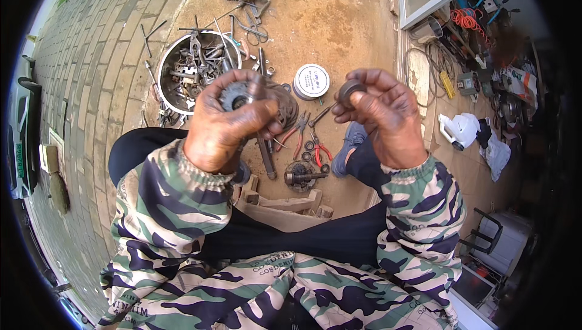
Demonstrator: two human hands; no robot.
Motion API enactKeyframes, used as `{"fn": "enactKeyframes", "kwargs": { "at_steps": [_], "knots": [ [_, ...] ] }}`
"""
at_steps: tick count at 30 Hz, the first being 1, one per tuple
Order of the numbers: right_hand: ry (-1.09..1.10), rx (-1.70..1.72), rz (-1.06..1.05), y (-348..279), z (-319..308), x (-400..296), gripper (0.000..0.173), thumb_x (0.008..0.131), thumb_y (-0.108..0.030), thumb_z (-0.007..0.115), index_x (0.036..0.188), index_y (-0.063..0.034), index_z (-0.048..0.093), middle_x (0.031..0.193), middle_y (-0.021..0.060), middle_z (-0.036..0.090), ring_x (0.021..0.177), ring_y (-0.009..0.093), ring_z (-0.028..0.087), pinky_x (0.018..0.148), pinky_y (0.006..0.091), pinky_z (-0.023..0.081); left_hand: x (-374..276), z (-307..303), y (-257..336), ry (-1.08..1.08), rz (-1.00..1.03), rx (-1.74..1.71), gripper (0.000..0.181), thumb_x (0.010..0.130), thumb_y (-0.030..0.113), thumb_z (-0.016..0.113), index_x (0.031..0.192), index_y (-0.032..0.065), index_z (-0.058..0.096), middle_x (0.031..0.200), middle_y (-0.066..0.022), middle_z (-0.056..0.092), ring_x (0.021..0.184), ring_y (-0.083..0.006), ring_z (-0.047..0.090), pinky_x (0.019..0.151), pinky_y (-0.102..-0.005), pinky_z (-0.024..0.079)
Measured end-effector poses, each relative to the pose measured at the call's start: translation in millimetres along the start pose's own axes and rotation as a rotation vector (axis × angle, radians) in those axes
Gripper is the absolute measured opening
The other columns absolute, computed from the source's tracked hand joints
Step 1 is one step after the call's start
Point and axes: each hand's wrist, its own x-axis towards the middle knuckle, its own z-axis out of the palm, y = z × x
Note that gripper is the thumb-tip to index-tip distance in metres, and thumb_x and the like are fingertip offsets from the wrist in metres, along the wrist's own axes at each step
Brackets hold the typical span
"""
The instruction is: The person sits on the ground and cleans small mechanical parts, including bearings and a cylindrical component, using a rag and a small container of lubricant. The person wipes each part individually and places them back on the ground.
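Observation:
My left hand (pixel 229 123) holds a dark toothed gear (pixel 235 96) with a round centre hole, between thumb and fingers. To its right, my right hand (pixel 384 114) pinches a dark metal ring (pixel 352 92) between thumb and fingertips; the hands are apart. On the ground between and below them lie red-handled pliers (pixel 298 135), a second red-handled pair (pixel 319 149), several small black rings (pixel 309 146) and a gear shaft (pixel 304 175) standing over a toothed wheel. A round white-lidded tub (pixel 311 81) stands beyond, near a brown cloth (pixel 287 106) partly hidden by my left hand.
A metal basin (pixel 164 98) full of metal parts and tools stands at the left. Scissors (pixel 257 34) and a wire brush lie farther off. A wooden stool frame (pixel 291 203) is between my legs. At the right are a white jug (pixel 464 130), cables and machinery; vehicles stand far left.

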Motion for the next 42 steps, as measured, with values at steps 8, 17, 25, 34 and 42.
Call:
{"fn": "enactKeyframes", "kwargs": {
  "at_steps": [8, 17, 25, 34, 42],
  "knots": [
    [0.138, 0.064, 0.003, 12.9, -35.4, 0.7, 0.027, 0.094, -0.012, 0.06, 0.112, 0.0074, 0.058, 0.095, 0.0158, 0.067, 0.078, 0.021, 0.069, 0.066, 0.0283, 0.059, -4.2, -9.7, 6.5, 0.103, 0.033, -0.005, 0.044, 0.081, 0.005, 0.075, 0.118, -0.002, 0.051, 0.092, -0.0114, 0.066, 0.069, -0.0198, 0.066, 0.058, -0.0275, 0.053],
    [0.211, 0.016, 0.125, 11.8, -35.5, -7.1, 0.037, 0.096, -0.036, 0.063, 0.084, -0.0014, 0.057, 0.06, 0.0009, 0.047, 0.042, 0.005, 0.034, 0.037, 0.0192, 0.027, -4.7, -11.7, 2.6, 0.092, 0.046, 0.01, 0.043, 0.083, 0.006, 0.074, 0.118, -0.0035, 0.051, 0.094, -0.0131, 0.066, 0.069, -0.0187, 0.066, 0.057, -0.0268, 0.053],
    [0.062, 0.165, 0.151, 27.9, -49.0, -7.4, 0.044, 0.102, -0.033, 0.051, 0.118, 0.0083, 0.056, 0.093, 0.0145, 0.065, 0.076, 0.019, 0.067, 0.052, 0.0235, 0.053, -6.6, -9.8, 5.1, 0.111, 0.029, 0.007, 0.045, 0.081, 0.008, 0.076, 0.117, -0.0011, 0.05, 0.095, -0.0129, 0.065, 0.069, -0.0193, 0.065, 0.058, -0.0269, 0.051],
    [0.03, 0.292, 0.118, 28.4, -41.9, -3.4, 0.039, 0.09, -0.005, 0.055, 0.125, 0.0118, 0.05, 0.109, 0.0243, 0.064, 0.101, 0.033, 0.066, 0.09, 0.0398, 0.056, -6.7, -6.1, 6.3, 0.142, 0.001, 0.009, 0.048, 0.081, 0.006, 0.074, 0.12, -0.0004, 0.047, 0.094, -0.0142, 0.064, 0.068, -0.0205, 0.065, 0.058, -0.0271, 0.051],
    [0.092, 0.093, 0.078, 27.7, -33.6, -8.6, 0.031, 0.089, -0.007, 0.062, 0.114, 0.008, 0.056, 0.097, 0.0166, 0.066, 0.081, 0.024, 0.069, 0.073, 0.0339, 0.059, -3.9, -8.4, 5.4, 0.147, -0.029, 0.044, 0.044, 0.082, 0.007, 0.073, 0.12, 0.0015, 0.05, 0.097, -0.0127, 0.063, 0.07, -0.0182, 0.064, 0.056, -0.0243, 0.052]
  ]
}}
